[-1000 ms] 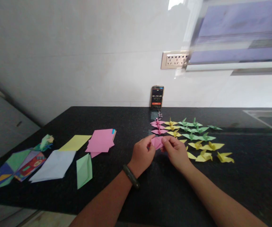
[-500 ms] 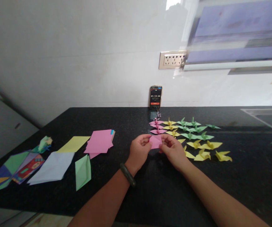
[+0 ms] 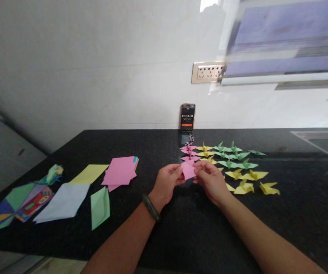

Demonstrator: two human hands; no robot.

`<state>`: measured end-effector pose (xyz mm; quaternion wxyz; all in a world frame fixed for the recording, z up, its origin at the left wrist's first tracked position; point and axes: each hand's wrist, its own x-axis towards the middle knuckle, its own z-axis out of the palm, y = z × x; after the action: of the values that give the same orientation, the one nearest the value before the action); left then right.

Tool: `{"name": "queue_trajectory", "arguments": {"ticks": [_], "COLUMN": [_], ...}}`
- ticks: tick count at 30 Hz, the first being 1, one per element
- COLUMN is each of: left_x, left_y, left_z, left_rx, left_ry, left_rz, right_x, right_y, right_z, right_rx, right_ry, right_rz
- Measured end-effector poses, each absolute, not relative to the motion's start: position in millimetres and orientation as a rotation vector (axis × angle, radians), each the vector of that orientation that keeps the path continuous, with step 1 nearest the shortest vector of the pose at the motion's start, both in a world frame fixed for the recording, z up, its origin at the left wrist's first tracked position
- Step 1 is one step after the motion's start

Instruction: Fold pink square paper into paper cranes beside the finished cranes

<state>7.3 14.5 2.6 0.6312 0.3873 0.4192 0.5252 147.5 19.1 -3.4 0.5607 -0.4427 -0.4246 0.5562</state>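
Note:
A small folded piece of pink origami paper (image 3: 188,170) is held up above the counter between both hands. My left hand (image 3: 168,182) pinches its left edge, thumb in front and fingers behind. On the right edge, my right hand (image 3: 210,179) grips it the same way. Just beyond the hands lie pink paper cranes (image 3: 189,152) in a short column. Yellow paper cranes (image 3: 244,187) and green paper cranes (image 3: 230,163) spread out to the right, some partly hidden by my right hand.
Pink square sheets (image 3: 120,170), a folded green paper (image 3: 100,209), a yellow sheet (image 3: 89,173) and white sheets (image 3: 64,201) lie left on the black counter (image 3: 152,148). A phone (image 3: 187,117) showing a timer leans on the wall. At the right is a sink edge (image 3: 317,146).
The pink paper has turned and tilted in my fingers, showing a different outline. Both hands have shifted slightly, my left wrist a little to the left.

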Motion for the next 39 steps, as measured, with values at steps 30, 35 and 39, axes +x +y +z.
{"name": "queue_trajectory", "arguments": {"ticks": [30,35,39], "left_x": [2,2,2], "left_y": [18,17,15], "left_z": [9,7,8], "left_rx": [0.851,0.885,1.091], "left_ry": [0.892,0.84,1.03], "left_rz": [1.258,1.193,1.11], "right_x": [141,138,145], "right_y": [13,11,14], "right_z": [-2,-5,-5], "right_rx": [-1.147,-1.152,-1.226], "right_ry": [-1.029,-1.06,-1.41], "right_rz": [1.4,1.447,0.957]}}
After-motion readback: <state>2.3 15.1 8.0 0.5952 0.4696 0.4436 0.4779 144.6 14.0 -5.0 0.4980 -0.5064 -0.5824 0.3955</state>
